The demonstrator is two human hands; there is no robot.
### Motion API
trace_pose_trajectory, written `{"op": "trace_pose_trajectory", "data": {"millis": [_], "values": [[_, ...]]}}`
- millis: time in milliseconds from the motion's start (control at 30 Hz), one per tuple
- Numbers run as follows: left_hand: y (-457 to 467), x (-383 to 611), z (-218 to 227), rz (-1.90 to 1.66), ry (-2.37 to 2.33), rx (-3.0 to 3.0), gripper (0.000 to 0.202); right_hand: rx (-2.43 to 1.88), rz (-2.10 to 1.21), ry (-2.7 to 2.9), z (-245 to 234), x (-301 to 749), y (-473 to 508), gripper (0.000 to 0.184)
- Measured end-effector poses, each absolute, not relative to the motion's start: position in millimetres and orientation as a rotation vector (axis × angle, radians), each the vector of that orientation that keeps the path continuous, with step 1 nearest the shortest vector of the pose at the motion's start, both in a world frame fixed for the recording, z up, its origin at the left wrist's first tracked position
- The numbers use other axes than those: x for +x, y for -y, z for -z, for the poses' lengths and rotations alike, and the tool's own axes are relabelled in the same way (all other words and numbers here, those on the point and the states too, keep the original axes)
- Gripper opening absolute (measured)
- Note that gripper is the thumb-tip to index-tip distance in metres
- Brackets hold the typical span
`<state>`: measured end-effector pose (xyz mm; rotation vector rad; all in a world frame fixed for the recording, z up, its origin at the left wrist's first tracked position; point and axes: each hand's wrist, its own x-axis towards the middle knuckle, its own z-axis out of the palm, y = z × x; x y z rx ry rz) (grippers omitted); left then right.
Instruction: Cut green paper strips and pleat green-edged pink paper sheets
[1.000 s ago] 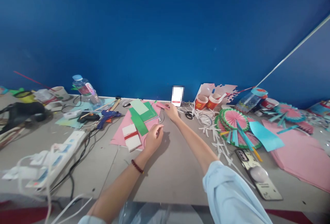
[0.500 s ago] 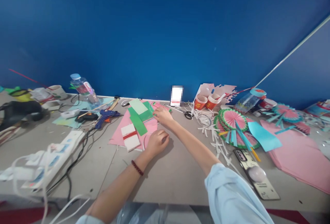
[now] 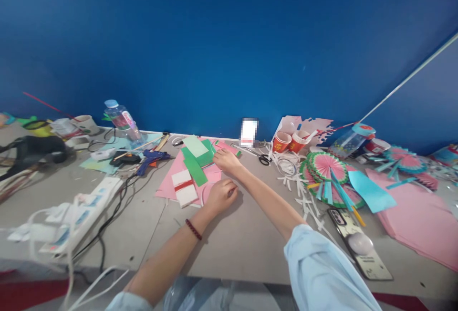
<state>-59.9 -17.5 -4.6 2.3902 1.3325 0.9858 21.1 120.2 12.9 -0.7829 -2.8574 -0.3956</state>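
My left hand (image 3: 222,196) rests on the table with its fingers curled into a loose fist, and nothing shows in it. It lies by the near edge of the pink paper (image 3: 167,186). Further forward, my right hand (image 3: 228,161) lies flat with fingers stretched out, its fingertips at the right edge of the green paper (image 3: 206,157). A green strip (image 3: 195,170) and a pale green piece (image 3: 195,146) overlap that paper. Left of my left hand sits a white stack with a red band (image 3: 184,189). Just beyond my right hand is a pink strip with green ends (image 3: 229,148).
Scissors (image 3: 264,159) and a lit phone (image 3: 248,132) are near the wall. Paper cups (image 3: 282,142), folded paper fans (image 3: 327,167) and another phone (image 3: 361,244) lie right. A glue gun (image 3: 152,158), bottle (image 3: 123,121) and power strip (image 3: 86,215) stand left.
The whole view has shifted slightly, so things on the table appear further right. Both hands keep nearly the same pose and place by the papers.
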Motion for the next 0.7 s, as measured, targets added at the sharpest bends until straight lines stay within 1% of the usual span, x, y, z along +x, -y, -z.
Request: {"op": "trace_pose_trajectory", "data": {"millis": [433, 600, 700], "values": [[17.3, -61.2, -1.1, -1.002, -1.353, 2.377, 0.024, -1.062, 0.427, 2.892, -22.1, 13.3, -120.9, 0.026], [15.8, -62.3, 1.5, -1.05, -1.417, 2.405, 0.025, -0.908, 0.485, 2.826, -38.2, 9.8, -120.4, 0.023], [14.8, -62.7, 3.8, -1.078, -1.444, 2.407, 0.021, -0.84, 0.494, 2.771, -50.3, 7.5, -119.9, 0.024]]}}
